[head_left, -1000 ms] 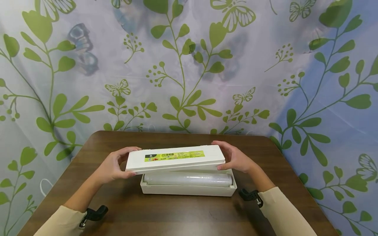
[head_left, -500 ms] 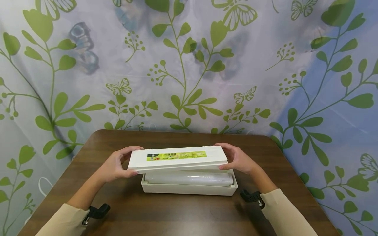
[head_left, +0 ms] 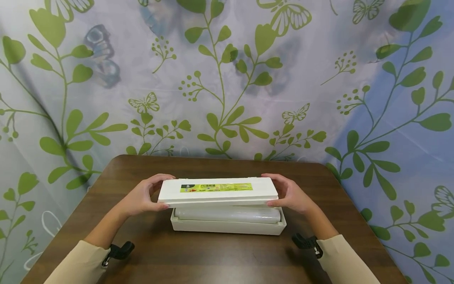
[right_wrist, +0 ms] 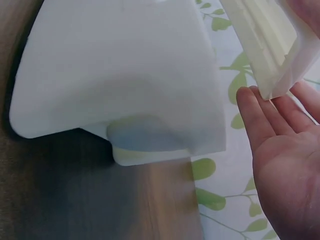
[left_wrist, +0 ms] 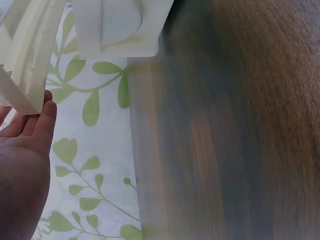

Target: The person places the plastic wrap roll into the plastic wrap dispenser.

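Observation:
A long white lid [head_left: 220, 197] with a yellow-green label is held up over an oblong white box [head_left: 227, 227] in the head view. My left hand [head_left: 143, 196] grips the lid's left end, thumb at the front edge and fingers behind. At the other end my right hand [head_left: 291, 194] holds it the same way. Inside the box lies a roll of clear plastic wrap [head_left: 227, 215], its rear part hidden by the lid. Both wrist views show fingers against the lid's end, the lid [left_wrist: 30, 55] on the left and the lid [right_wrist: 272, 45] on the right, apart from the box.
The box stands on a dark brown wooden table [head_left: 213, 260]. Behind the table hangs a pale curtain [head_left: 227, 79] printed with green leaves and butterflies. A black strap [head_left: 120, 251] is on the left wrist, and another strap [head_left: 305, 241] on the right.
The lid's left end has shifted slightly right and the lid has become more level over the box. Both hands keep their hold. The whole view has also drifted a little.

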`<state>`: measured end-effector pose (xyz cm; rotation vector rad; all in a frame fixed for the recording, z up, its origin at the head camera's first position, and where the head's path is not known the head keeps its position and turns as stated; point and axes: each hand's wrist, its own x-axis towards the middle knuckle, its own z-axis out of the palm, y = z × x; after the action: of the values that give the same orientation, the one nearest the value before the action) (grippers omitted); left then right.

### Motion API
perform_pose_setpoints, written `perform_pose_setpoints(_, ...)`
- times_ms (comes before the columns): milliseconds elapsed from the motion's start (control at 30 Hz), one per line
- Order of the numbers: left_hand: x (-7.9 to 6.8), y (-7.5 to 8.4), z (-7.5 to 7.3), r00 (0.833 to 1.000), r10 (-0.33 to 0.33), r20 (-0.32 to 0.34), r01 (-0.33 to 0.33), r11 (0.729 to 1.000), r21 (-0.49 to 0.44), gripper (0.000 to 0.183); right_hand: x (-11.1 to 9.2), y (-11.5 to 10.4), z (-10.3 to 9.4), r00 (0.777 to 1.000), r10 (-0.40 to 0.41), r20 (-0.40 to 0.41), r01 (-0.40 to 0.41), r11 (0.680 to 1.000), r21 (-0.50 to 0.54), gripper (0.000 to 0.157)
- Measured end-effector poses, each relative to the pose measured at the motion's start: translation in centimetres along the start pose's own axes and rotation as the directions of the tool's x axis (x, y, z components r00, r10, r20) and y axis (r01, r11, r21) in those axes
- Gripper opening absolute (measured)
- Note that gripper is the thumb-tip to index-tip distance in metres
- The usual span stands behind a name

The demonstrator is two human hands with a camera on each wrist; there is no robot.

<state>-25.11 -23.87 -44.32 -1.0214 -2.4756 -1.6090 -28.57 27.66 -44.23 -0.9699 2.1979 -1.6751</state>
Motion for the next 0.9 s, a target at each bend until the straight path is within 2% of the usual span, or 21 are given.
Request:
perform_pose_setpoints(133,0.2,-0.1,0.2,1.000,0.004,0.018,-0.004,1.000,-0.019,0.073,-0.5,0.4,0.0,1.000,-0.007,-0.011,0.007,1.000,0.018,0.085)
perform_pose_setpoints(467,0.6,-0.8,0.8,0.997,0.019,0.071,-0.015,0.998,-0.058,0.082,-1.8,0.5,0.1,0.991,-0.025,-0.130,0.022,0.999,-0.028,0.087)
perform_pose_setpoints(700,0.9,-0.7,1.3,0.996,0.000,0.088,0.007,0.997,-0.073,0.088,-2.5,0.7,0.1,0.988,-0.034,-0.153,0.030,0.999,-0.024,0.086)
perform_pose_setpoints(900,1.2,-0.9,1.4,0.996,-0.025,0.085,0.031,0.997,-0.072,0.080,-2.9,1.2,0.0,0.986,-0.048,-0.160,0.041,0.998,-0.046,0.085)
